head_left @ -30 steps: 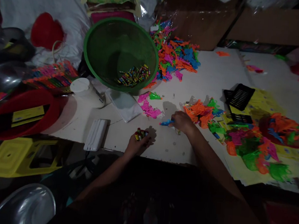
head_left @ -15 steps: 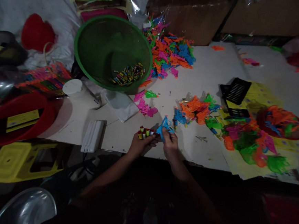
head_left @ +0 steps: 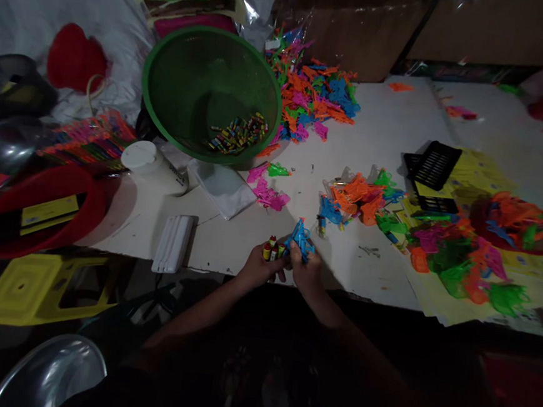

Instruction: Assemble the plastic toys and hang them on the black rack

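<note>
Taking the two hands as the centre of the dial, a blue plastic toy gun (head_left: 299, 236) is gripped in the right hand (head_left: 307, 272), with the fingers clamped on its body and its orange tip pointed toward 12 o'clock. A bunch of small labelled cylinders (head_left: 273, 249) is held upright in the left hand (head_left: 257, 268), the fingers closed around them. The hands are held close together at the near edge of the white table (head_left: 374, 142); whether they touch cannot be told. Pink toy guns (head_left: 272, 195) are laid between 11 and 12 o'clock, and a large mixed heap of toy guns (head_left: 317, 103) is piled farther off at 12. At 11 o'clock more cylinders (head_left: 239, 135) are contained in a green basket (head_left: 187, 78). Between 1 and 2 o'clock an orange cluster of toy guns (head_left: 359, 195) is bordered by blue and green ones. Black slotted trays (head_left: 438, 166) are set on yellow cards (head_left: 480, 176) at 2 o'clock. A white bottle (head_left: 156, 169) is seen at 10 o'clock and a white ridged box (head_left: 173, 244) at 9.
</note>
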### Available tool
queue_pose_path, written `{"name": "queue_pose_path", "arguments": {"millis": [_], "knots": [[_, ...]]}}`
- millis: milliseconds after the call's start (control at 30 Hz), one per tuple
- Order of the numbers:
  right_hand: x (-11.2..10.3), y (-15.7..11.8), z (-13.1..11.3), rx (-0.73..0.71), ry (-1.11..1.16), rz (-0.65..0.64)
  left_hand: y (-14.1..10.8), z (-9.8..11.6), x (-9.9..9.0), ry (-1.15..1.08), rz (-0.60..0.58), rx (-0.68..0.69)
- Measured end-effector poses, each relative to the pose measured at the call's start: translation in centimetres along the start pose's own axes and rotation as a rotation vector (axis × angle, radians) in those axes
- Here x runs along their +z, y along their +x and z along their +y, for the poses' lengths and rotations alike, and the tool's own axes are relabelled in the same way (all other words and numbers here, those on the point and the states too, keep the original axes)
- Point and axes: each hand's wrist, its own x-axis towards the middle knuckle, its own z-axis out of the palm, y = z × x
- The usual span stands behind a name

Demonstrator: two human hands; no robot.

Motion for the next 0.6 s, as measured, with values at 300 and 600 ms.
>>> {"name": "queue_pose_path", "arguments": {"millis": [300,600], "knots": [[-5.1,10.1,-0.7,-0.113,-0.701,0.262,2.1,-1.6,-4.3,-0.270,0.313,-0.098],[2.6,11.7,0.9,-0.228,-0.779,-0.257,0.9,-1.5,-3.6,-0.207,0.310,-0.023]]}}
